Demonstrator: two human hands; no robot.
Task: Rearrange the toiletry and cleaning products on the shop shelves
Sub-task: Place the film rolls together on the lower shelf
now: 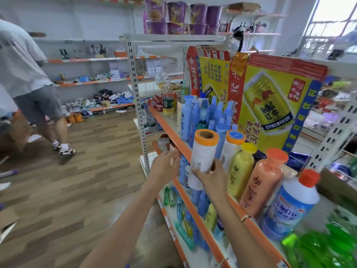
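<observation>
Right hand (209,176) round upright roll (201,151)

A single wide-angle camera, worn on the person's head, looks forward and down along the end of a white metal shelving unit with orange edge strips (172,132) that runs away to the right. The view sits close: both bare forearms reach in from the bottom edge, the left hand (166,165) and right hand (212,176) near mid-frame. Straight lines bow toward the borders (the lens is very wide). To the left it takes in the brown wood-plank floor (67,180) and the far white wall shelves (87,60). There is only this one view.
</observation>
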